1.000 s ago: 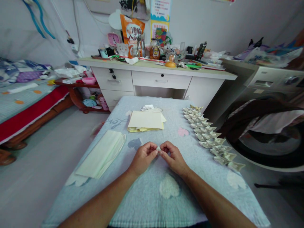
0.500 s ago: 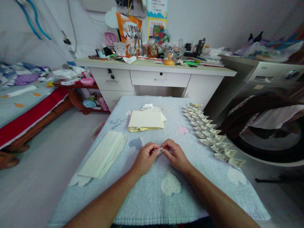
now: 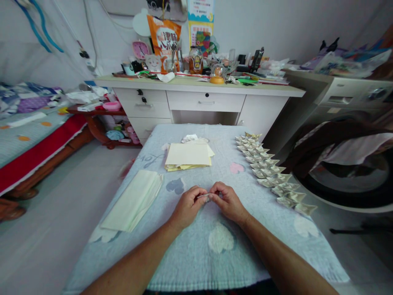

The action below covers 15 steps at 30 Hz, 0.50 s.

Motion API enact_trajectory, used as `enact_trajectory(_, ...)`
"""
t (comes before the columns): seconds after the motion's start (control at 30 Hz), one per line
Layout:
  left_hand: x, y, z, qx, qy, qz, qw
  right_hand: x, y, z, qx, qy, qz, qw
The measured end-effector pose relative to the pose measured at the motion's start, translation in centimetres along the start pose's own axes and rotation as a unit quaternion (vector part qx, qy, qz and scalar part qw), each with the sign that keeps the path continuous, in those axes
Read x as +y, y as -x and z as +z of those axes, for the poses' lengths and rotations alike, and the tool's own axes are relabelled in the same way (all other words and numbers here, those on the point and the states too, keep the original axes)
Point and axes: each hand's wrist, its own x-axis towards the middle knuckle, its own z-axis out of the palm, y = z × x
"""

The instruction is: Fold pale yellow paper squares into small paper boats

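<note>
Between my fingertips is a small folded piece of paper (image 3: 203, 196), seen almost edge-on and mostly hidden by the fingers. My left hand (image 3: 190, 205) pinches its left end, and my right hand (image 3: 226, 200) pinches its right end. Both hands are just above the cloth-covered table (image 3: 184, 262). Beyond them lies a stack of cream and yellow paper sheets (image 3: 188, 154). To the left is a folded pale green sheaf of paper (image 3: 133, 200). Folded paper boats (image 3: 270, 170) stand in rows along the table's right side.
Crumpled white paper (image 3: 189, 138) lies behind the stack. A white desk (image 3: 205, 100) crowded with jars and bags stands beyond the table. At the right is a front-loading washing machine (image 3: 346, 94) with cloth hanging from its door; a bed (image 3: 39, 135) is at the left.
The hands stay together in nearly the same place, with a slight shift of the fingers. The held paper's right end now looks a little bent. The camera view has shifted slightly.
</note>
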Motion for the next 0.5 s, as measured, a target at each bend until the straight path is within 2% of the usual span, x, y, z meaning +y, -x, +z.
enact_trajectory(0.27,0.11,-0.04,0.08,0.021,0.023,-0.005,0.999,-0.18,-0.03,0.06,0.011,-0.004,0.003,1.0)
enact_trajectory(0.5,-0.59,-0.02,0.29,0.016,0.16,-0.069,0.985,-0.4,-0.1,-0.02,0.009,-0.073,0.032,0.997)
